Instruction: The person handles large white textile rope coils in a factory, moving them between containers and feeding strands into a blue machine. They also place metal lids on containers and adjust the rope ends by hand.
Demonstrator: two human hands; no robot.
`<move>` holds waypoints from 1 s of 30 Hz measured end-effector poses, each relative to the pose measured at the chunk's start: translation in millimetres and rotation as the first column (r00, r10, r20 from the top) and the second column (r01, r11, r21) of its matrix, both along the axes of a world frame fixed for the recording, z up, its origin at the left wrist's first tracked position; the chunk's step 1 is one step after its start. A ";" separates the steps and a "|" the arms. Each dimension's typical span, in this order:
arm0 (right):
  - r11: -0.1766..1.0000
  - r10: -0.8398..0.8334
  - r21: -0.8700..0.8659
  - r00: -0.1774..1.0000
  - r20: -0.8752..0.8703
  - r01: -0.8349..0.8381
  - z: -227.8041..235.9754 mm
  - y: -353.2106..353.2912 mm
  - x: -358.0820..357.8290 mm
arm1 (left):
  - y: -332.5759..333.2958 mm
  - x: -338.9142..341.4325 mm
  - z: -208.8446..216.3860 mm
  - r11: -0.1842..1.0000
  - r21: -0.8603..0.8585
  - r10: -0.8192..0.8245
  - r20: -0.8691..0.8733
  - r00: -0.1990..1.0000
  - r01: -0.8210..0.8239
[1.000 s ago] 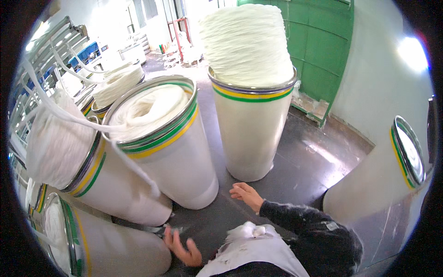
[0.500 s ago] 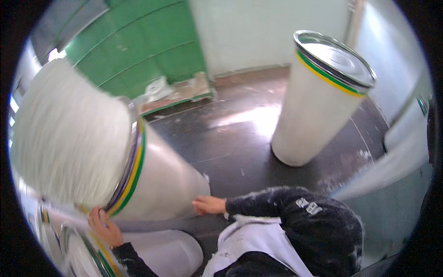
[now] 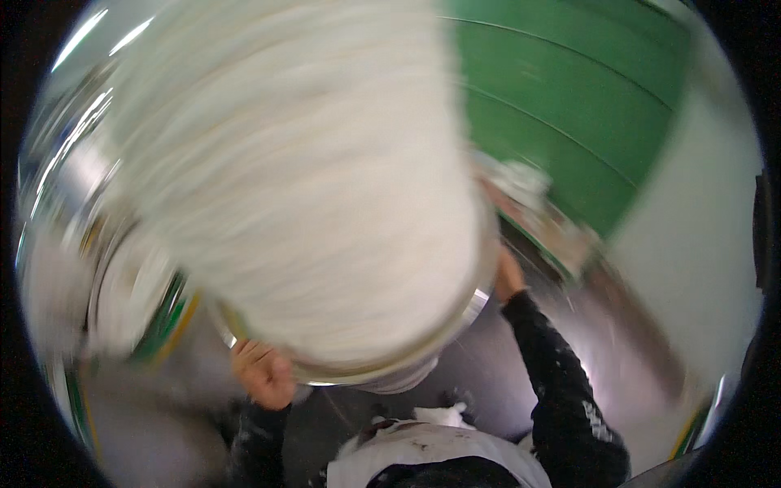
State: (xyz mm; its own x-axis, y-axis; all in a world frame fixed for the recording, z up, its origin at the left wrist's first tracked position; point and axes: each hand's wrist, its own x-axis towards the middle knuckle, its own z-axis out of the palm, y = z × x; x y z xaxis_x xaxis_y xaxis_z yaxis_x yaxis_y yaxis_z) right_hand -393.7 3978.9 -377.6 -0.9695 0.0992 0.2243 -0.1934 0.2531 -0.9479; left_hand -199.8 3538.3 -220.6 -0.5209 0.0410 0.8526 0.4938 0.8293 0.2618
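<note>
A tall round can [image 3: 399,370] stands directly in front of me. White fibre sliver [image 3: 317,195] is heaped far above its shiny rim, blurred by motion. My left hand [image 3: 264,376] is closed over the rim at the near left. On the can's right side, my right hand [image 3: 510,275] holds it close to the rim, its fingers partly hidden by the can. Most of the can's body is out of sight beneath the rim and the fibre.
More cans [image 3: 134,293] with green and yellow bands crowd the left, smeared by motion. A green panel [image 3: 569,106] rises at the far right, with a white bundle [image 3: 521,183] at its foot. A pale wall [image 3: 700,211] and dark floor [image 3: 480,374] lie to the right.
My view has swung left, so the filled can now sits in the middle. My right hand has gone from low beside the can's body up to its right side near the rim.
</note>
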 end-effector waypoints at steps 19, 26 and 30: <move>0.709 0.471 0.472 0.850 0.237 -0.525 -70.2 289.4 81.1 | 463.9 398.5 -64.6 0.853 0.055 0.517 0.037 0.855 -0.519; 0.388 0.877 0.144 0.413 0.247 -0.910 -72.2 207.8 269.4 | 422.8 538.9 -57.6 0.617 0.206 0.746 0.156 0.648 -0.759; 0.408 0.905 -0.607 0.388 0.173 -0.682 -60.3 152.8 386.9 | 433.7 582.2 -18.6 0.492 0.152 0.823 0.239 0.515 -0.857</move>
State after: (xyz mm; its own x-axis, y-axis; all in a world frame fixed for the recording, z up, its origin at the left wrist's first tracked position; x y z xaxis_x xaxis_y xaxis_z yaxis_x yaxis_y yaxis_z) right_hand -6.7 4131.7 -437.9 -0.5829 -0.8108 -0.0536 0.3398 -0.1833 -0.9224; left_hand 382.4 3972.0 -239.2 -0.2966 -0.6503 0.6994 -0.4549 0.7402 0.4952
